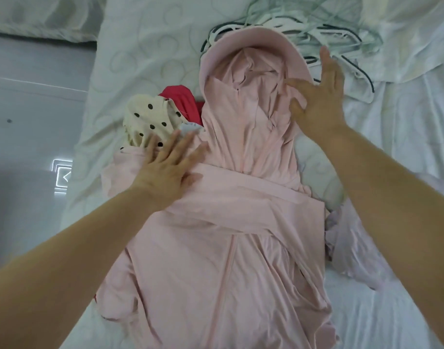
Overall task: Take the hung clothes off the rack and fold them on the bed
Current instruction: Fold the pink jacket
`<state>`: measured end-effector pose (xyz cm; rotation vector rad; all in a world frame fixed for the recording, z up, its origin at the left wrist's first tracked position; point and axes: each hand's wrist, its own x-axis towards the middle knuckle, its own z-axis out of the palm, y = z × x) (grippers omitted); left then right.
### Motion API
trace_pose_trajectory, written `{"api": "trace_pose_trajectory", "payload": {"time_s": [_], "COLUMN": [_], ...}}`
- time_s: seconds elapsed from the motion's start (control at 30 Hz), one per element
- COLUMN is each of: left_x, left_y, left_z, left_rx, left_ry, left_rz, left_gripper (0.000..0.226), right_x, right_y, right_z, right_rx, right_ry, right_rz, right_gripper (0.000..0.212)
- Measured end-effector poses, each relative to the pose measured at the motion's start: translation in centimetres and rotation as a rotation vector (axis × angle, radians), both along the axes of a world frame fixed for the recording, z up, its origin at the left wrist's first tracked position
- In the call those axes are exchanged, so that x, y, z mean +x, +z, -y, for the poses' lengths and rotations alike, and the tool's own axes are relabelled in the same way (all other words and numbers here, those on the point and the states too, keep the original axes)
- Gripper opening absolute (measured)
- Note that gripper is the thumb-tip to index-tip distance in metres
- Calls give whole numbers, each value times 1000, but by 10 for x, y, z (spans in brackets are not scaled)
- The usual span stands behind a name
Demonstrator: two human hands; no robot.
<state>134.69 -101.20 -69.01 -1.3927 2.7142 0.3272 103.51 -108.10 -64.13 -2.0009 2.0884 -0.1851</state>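
The left hand point(165, 170) lies flat, fingers spread, on a pink hooded jacket point(228, 222); the right hand point(319, 102), fingers splayed wide, touches the side of its hood. The jacket lies on the white quilted bed point(140, 59), with white hangers point(329, 39) heaped beyond the hood and glossy grey floor point(27, 122) at left.

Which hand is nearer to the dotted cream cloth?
Left. The left hand touches the dotted cream cloth at its lower edge; the right hand is on the far side of the pink hoodie.
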Motion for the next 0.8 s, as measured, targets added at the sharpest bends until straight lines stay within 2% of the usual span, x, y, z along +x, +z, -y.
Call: {"api": "trace_pose_trajectory", "payload": {"time_s": [0.13,0.23,0.4,0.47,0.53,0.63,0.7,0.8], "left_x": [0,0,0,-1,-7,-23,-38,-56], "left_y": [-14,-16,-15,-7,10,47,71,91], "left_z": [2,1,1,7,16,40,59,74], "left_rx": [9,-3,17,71,122,16,-8,-26], "left_ry": [37,39,36,99,229,379,402,225], "left_rz": [54,39,1,-98,-313,-583,-634,-537], "left_gripper": [61,60,61,61,61,61,65,65], "right_x": [3,9,16,14,15,21,28,35], "right_y": [4,9,2,-1,2,18,33,49], "right_z": [46,63,82,81,68,32,3,-42], "right_rx": [-35,-37,46,-2,-93,-228,-287,-409], "right_ry": [45,-123,-209,-213,-185,-156,-137,-60], "right_rz": [44,185,92,127,220,359,384,377], "right_gripper": [34,43,47,42,41,41,41,37]}}
